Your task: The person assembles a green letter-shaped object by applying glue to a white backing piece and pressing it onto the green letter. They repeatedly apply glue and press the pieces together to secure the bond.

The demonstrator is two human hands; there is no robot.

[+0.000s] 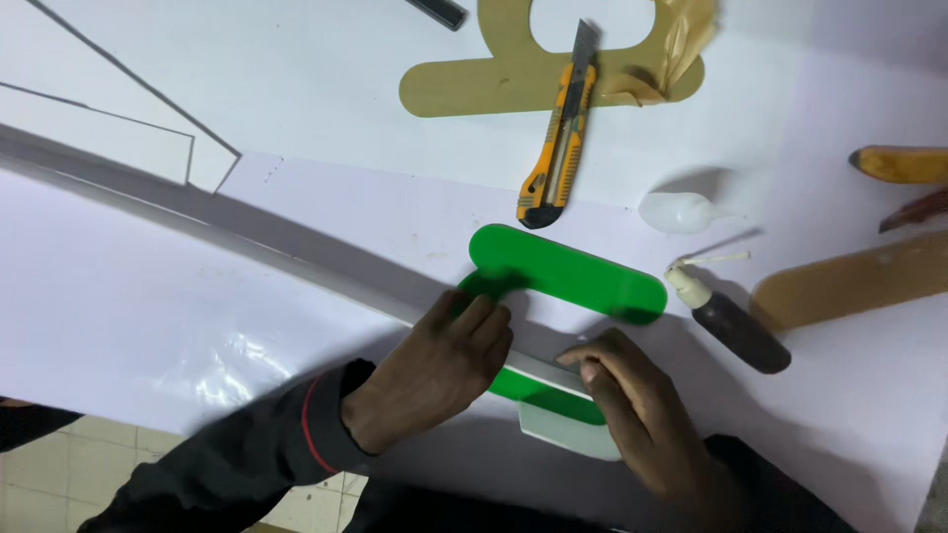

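There's an orange utility knife (557, 138) lying on a tan cutout (464, 87), plus a dark glue bottle (729, 324) and a white cap (677, 211) nearby.

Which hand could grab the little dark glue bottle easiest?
Probably the right hand: it lies nearer the dark bottle, while the left hand presses on the green piece.

Green plastic shape (573, 274) — orange-and-black utility knife (558, 138) — white sheet (148, 286)

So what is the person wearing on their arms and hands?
Both hands, the left hand and the right hand, are bare, with no gloves. The left arm wears a long black sleeve with a thin red stripe near the cuff. The right arm has a dark sleeve too.
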